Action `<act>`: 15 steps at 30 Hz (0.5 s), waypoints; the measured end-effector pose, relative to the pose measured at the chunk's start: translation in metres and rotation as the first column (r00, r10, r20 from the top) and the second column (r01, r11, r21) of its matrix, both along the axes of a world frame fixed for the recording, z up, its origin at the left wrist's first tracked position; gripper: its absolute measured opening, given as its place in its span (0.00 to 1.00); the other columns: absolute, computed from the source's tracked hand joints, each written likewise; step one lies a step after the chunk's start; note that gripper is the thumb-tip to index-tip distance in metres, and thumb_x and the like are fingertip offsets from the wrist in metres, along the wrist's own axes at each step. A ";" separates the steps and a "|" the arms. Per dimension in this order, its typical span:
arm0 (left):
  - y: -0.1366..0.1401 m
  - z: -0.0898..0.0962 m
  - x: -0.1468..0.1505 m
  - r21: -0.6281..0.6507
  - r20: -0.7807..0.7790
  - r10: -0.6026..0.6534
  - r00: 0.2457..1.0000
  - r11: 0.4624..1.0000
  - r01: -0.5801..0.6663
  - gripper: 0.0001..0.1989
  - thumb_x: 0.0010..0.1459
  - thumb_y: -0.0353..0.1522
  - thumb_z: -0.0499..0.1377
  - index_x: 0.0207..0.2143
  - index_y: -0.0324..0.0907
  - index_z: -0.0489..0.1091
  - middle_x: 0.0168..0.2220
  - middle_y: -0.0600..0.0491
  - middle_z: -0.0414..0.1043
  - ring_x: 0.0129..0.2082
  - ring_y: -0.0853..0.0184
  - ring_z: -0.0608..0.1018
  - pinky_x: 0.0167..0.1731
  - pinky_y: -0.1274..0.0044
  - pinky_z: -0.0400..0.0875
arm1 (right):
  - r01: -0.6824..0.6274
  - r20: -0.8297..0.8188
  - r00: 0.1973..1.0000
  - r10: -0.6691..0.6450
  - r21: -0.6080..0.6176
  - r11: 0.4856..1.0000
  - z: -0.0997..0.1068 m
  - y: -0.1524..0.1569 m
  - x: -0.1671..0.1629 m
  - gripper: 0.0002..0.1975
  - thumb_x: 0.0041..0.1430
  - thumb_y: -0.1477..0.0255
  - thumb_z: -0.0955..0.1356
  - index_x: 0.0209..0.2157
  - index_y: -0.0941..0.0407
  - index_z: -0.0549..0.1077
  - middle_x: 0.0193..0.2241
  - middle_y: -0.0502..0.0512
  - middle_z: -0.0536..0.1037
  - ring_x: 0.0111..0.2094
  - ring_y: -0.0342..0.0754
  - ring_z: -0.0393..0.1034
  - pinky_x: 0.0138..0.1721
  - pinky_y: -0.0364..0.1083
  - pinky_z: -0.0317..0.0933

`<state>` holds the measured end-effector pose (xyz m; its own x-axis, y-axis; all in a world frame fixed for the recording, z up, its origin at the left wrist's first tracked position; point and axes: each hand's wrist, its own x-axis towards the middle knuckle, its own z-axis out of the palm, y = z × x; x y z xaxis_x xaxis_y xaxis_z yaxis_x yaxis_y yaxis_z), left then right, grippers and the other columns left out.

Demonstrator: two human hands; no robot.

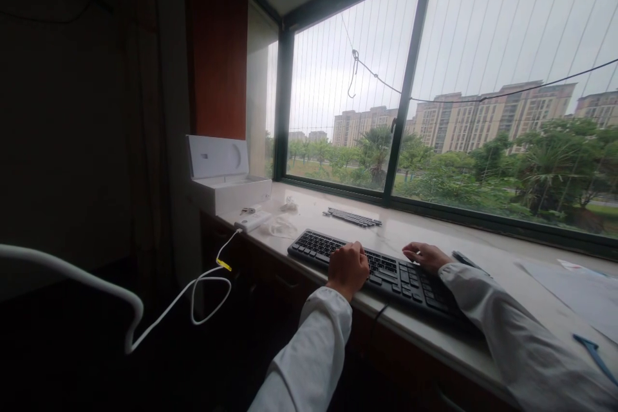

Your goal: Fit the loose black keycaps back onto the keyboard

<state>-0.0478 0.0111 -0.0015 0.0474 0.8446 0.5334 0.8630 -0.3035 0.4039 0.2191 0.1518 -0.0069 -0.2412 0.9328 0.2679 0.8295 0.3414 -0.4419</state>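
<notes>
The black keyboard (389, 275) lies at a slant along the front of the pale windowsill counter (400, 223), directly beneath and between the two hands. The left hand (348, 266) is over its front edge left of the middle, back of the hand up and fingers curled in over the keys; the fingertips are hidden, so whether they pinch anything cannot be told. The right hand (427, 256) is over the back edge toward the right end, its fingers loosely bent and close together, pointing left; whether they press on or hold anything cannot be told either. Both sleeves (316, 335) are light grey. Behind the keyboard, apart from it, lies a narrow dark strip of keys (353, 217). Farther left, crumpled clear plastic (280, 227) sits near a small white device (252, 221) with a white cable (164, 314) hanging off the edge, a yellow tag (224, 264) on it. An open white box (234, 193) stands at the counter's left end. Papers (574, 290) lie to the right. Beyond the green-framed window (408, 90) are trees (502, 170) and apartment blocks (492, 117); the room's left side is dark beside a reddish-brown panel (217, 45).
</notes>
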 end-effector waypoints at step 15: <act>0.000 -0.001 0.000 0.019 -0.002 0.019 1.000 1.000 -0.019 0.11 0.60 0.29 0.48 0.35 0.46 0.70 0.36 0.52 0.76 0.36 0.64 0.77 0.35 0.75 0.65 | -0.218 -0.326 0.922 0.209 0.010 0.976 0.028 -0.044 -0.049 0.25 0.48 0.48 0.70 0.33 0.57 0.75 0.25 0.54 0.79 0.26 0.44 0.69 0.27 0.43 0.60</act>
